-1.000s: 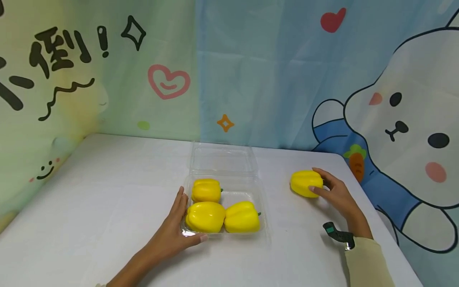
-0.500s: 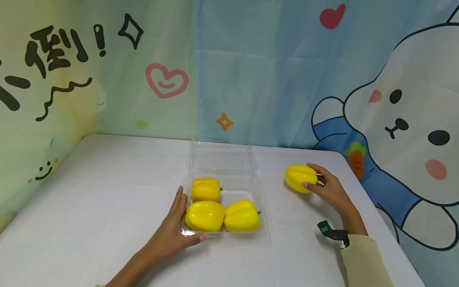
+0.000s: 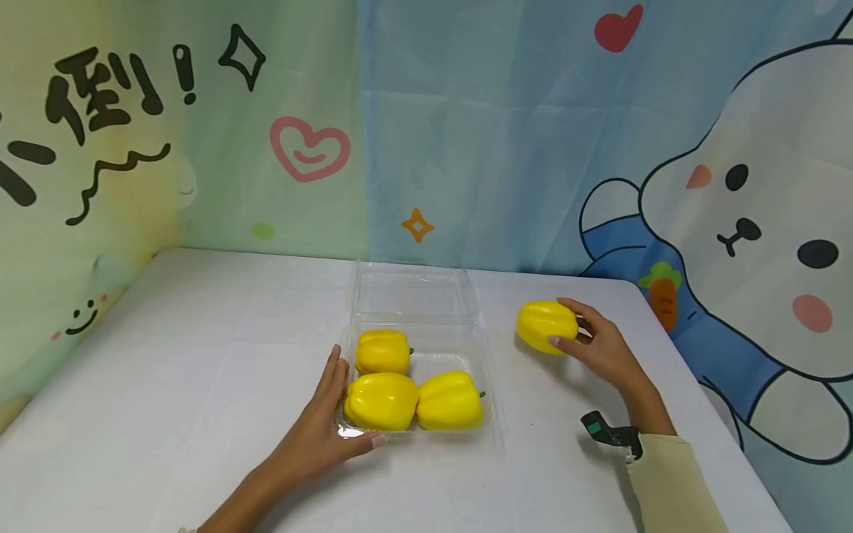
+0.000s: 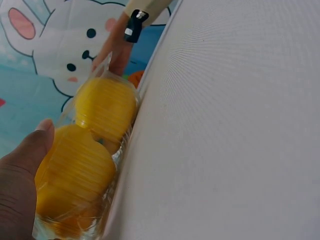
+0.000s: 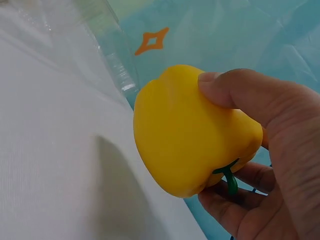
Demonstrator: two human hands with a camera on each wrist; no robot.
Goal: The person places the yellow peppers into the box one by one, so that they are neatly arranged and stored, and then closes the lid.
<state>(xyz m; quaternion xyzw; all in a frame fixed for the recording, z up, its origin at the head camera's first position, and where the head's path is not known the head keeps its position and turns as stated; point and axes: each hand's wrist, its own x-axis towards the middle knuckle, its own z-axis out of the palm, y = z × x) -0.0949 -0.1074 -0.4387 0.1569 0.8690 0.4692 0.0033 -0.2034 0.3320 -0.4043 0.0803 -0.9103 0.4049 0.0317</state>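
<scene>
My right hand (image 3: 603, 344) grips a yellow bell pepper (image 3: 548, 326) between thumb and fingers, held over the table to the right of a clear plastic box. Its green stem (image 5: 230, 181) points back toward the palm in the right wrist view. The clear plastic box (image 3: 460, 363) has three yellow bell peppers in it: one at the back left (image 3: 382, 352), one at the front left (image 3: 381, 401) and one at the front right (image 3: 450, 400). My left hand (image 3: 320, 418) rests against the box's left side, fingers straight, with the thumb (image 4: 37, 145) along the front edge.
The box's transparent lid (image 3: 411, 292) lies folded back behind it. Everything stands on a white table (image 3: 166, 385). A printed cloth backdrop (image 3: 493, 148) rises behind the table's far edge and along its sides. A dark strap device (image 3: 611, 432) is on the right wrist.
My right hand has carried its bell pepper leftward and slightly farther back, toward the box. The left hand, the box and its bell peppers have stayed in place.
</scene>
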